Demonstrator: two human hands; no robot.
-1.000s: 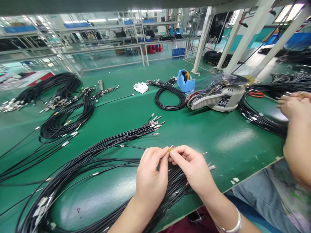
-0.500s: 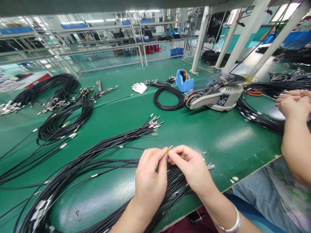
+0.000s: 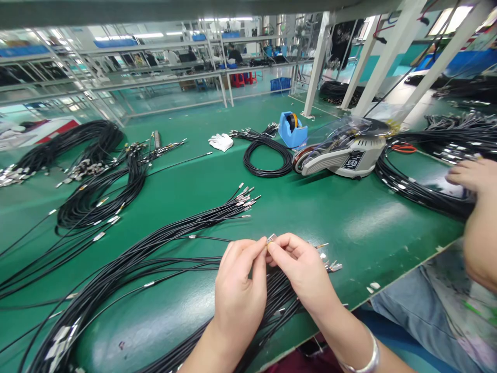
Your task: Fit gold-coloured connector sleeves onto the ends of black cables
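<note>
My left hand (image 3: pixel 238 290) and my right hand (image 3: pixel 301 269) meet above the near edge of the green table (image 3: pixel 349 217). Both pinch the small metal connector (image 3: pixel 271 239) at the end of a thin black cable, fingertips touching each other. Beneath them lies a long bundle of black cables (image 3: pixel 155 259) with metal tips fanned out at its far end (image 3: pixel 246 197). A few loose metal tips (image 3: pixel 332 267) lie just right of my right hand.
A grey tape dispenser machine (image 3: pixel 345 153) and a blue tape holder (image 3: pixel 292 129) stand at the back right, next to a coiled cable (image 3: pixel 267 158). White gloves (image 3: pixel 221 141) lie mid-table. More cable bundles (image 3: pixel 97 191) lie left. A co-worker's hand (image 3: pixel 471 176) rests on cables at right.
My hands stay pinched on the connector, shifted slightly. The co-worker's hands at right have lowered toward the cables.
</note>
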